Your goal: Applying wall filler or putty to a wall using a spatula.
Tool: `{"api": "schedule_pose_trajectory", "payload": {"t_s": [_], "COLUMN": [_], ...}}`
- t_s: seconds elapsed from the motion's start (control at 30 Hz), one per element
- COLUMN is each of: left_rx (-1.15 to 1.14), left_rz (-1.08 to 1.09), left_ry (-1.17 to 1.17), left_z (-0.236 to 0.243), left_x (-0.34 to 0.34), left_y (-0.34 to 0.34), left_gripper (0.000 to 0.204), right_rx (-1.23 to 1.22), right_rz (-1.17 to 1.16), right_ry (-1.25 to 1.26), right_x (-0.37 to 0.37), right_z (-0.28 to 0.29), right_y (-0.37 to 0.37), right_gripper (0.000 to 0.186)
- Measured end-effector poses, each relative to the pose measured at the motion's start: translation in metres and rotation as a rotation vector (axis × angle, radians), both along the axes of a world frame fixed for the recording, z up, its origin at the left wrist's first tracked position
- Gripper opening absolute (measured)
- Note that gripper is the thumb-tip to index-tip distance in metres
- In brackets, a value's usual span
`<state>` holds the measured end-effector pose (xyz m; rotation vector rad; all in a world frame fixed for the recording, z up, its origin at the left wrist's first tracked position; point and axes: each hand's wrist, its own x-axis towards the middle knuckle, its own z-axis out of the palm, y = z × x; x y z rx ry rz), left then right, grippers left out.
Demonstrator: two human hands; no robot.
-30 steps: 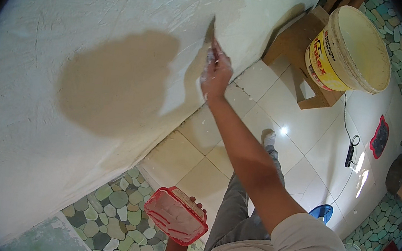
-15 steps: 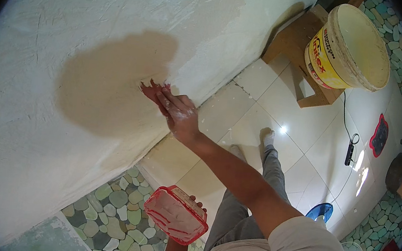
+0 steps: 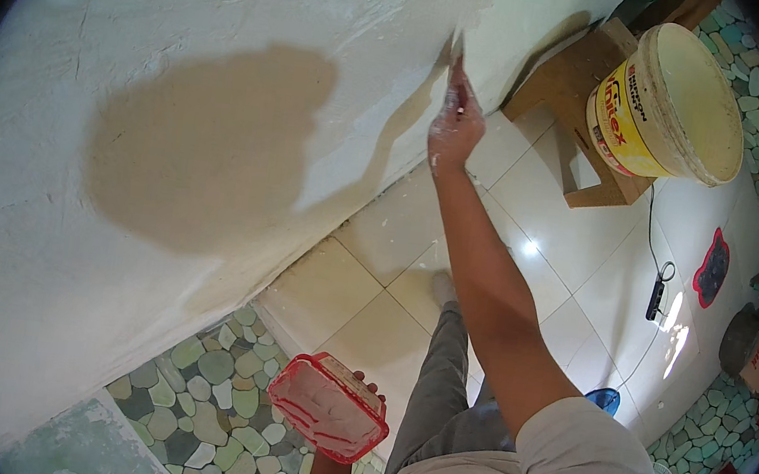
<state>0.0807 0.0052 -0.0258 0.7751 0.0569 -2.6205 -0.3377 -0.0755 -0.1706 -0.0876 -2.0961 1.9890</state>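
Note:
My right hand [image 3: 456, 141] is closed around a thin putty scraper [image 3: 458, 66], seen nearly edge-on, its tip at the pale plastered wall [image 3: 398, 71]. White smears cover the fingers and the back of this hand. Lower down, my left hand [image 3: 370, 385] supports a red-rimmed plastic tub [image 3: 355, 386] from beneath and its far side. The tub is tilted so that the whitish putty [image 3: 322, 408] coating its inside shows. Only the fingertips of the left hand are visible past the tub.
A large paint bucket [image 3: 631, 125] stands on a brown wooden stool [image 3: 582, 181] by the wall at the far right. A black power strip [image 3: 655, 298] with its cable and a dark red-edged mat [image 3: 712, 267] lie on the tiled floor. Pebble-patterned flooring [image 3: 215, 368] borders the wall below.
My right hand has moved up and right along the wall with the scraper, which has turned from flat to nearly edge-on. My left hand and the tub stay almost in place.

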Motion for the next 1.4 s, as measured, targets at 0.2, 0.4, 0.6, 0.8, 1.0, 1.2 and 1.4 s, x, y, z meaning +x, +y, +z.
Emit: {"api": "schedule_pose_trajectory", "payload": {"t_s": [0.2, 0.4, 0.6, 0.8, 1.0, 1.2, 1.4], "left_rx": [0.064, 0.067, 0.005, 0.088, 0.048, -0.021, -0.030], "left_rz": [-0.032, -0.038, -0.054, -0.010, -0.064, -0.051, -0.075], "left_ry": [0.062, 0.015, -0.018, -0.024, 0.019, -0.086, -0.064], "left_z": [-0.003, -0.002, -0.006, -0.004, -0.011, -0.004, 0.000], "left_x": [0.000, -0.004, -0.003, -0.004, -0.003, -0.006, -0.007], "left_y": [-0.004, -0.007, -0.006, -0.005, -0.001, 0.003, 0.004], "left_gripper": [0.071, 0.072, 0.071, 0.069, 0.072, 0.073, 0.070], "right_rx": [-0.043, -0.024, -0.444, -0.304, -0.541, -0.662, -0.765], "right_rz": [0.202, 0.404, 0.521, 0.061, 0.049, 0.240, 0.465], "right_ry": [0.011, 0.265, 0.047, -0.182, -0.181, -0.212, -0.271], "right_x": [0.060, 0.121, 0.117, 0.025, 0.025, 0.085, 0.124], "right_z": [0.026, 0.021, -0.014, -0.011, 0.020, 0.063, 0.058], "right_y": [-0.041, -0.037, 0.007, -0.006, -0.059, -0.063, -0.023], "right_gripper": [0.032, 0.038, 0.032, 0.031, 0.032, 0.034, 0.038]}}
